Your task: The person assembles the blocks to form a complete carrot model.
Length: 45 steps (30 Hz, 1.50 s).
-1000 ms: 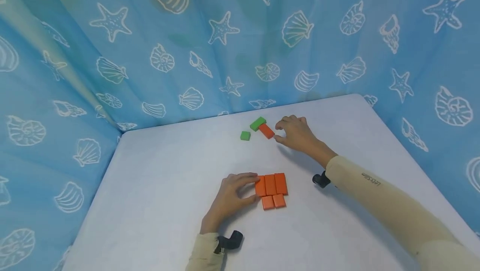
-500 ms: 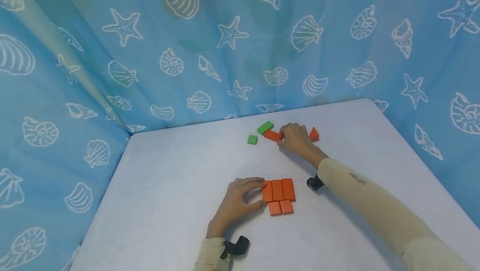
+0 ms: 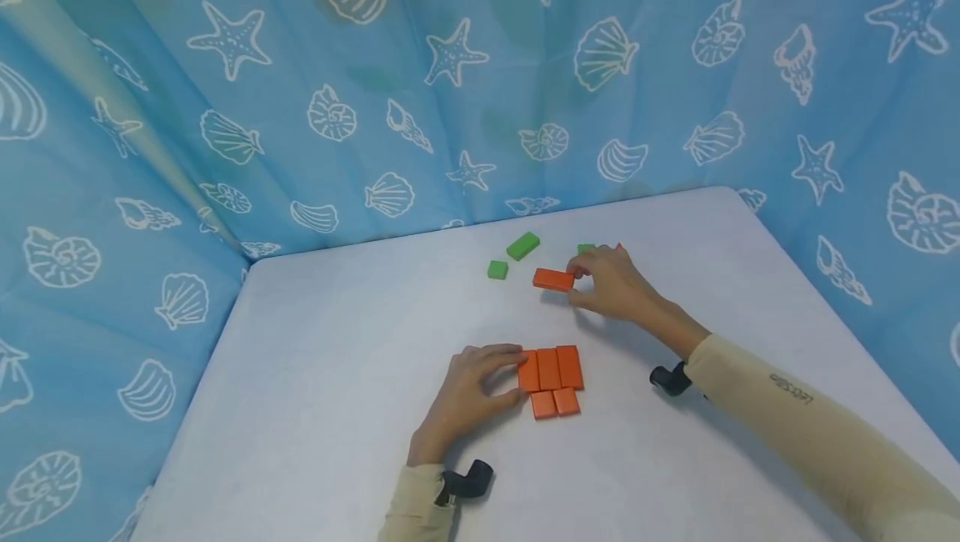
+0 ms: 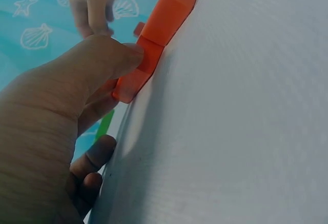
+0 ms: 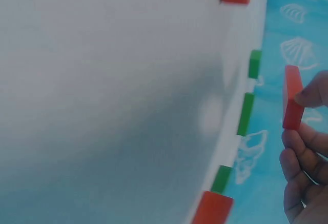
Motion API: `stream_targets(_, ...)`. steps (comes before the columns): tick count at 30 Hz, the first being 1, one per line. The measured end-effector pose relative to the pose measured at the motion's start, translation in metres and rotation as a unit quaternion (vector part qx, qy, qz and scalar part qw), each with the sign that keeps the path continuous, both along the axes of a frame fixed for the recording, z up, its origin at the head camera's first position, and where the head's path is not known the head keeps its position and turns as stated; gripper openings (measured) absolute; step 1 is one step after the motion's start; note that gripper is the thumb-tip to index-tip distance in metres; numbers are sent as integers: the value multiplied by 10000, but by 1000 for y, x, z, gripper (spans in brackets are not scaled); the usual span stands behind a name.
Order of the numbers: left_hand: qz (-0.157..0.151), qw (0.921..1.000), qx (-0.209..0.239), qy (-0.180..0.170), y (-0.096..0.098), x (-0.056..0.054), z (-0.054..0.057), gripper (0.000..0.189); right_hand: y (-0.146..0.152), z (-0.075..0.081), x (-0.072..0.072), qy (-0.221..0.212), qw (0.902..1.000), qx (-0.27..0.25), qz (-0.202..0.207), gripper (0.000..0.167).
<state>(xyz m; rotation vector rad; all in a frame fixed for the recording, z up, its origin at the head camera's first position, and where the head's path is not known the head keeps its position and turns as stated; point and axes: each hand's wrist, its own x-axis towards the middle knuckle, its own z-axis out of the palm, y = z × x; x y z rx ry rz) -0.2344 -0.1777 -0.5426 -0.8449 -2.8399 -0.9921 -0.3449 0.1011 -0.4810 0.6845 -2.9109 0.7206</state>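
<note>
Head view bright, soft shadows on tabletop (image 3: 337, 358); wrist views dimmer, hazy, right one blurred.

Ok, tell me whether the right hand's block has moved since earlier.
Yes: the orange block has moved right in the head view and nearer the camera, judged against the leftmost green block, and is lifted.

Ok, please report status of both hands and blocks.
Left hand pinches leftmost block of orange group. Right hand holds lifted orange block. No obstacle seen between block and group.
</note>
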Motion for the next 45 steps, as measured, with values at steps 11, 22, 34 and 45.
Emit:
stream_targets(11, 70, 9999, 6, -119, -5, -2, -1, 47, 8, 9, 61, 187, 9984, -151, 513, 28)
stream_targets(22, 102, 9997, 6, -231, -3, -2, 2, 48, 8, 4, 112, 383, 9944, -167, 973, 33)
stream_targets(34, 31, 10000, 10, 13, 1, -2, 1, 47, 3, -7, 147, 674, 9831, -182, 1692, 29)
stream_targets(45, 4, 9999, 36, 99, 3, 0, 0, 47, 6, -19, 155, 714, 9808, 56, 1815, 28)
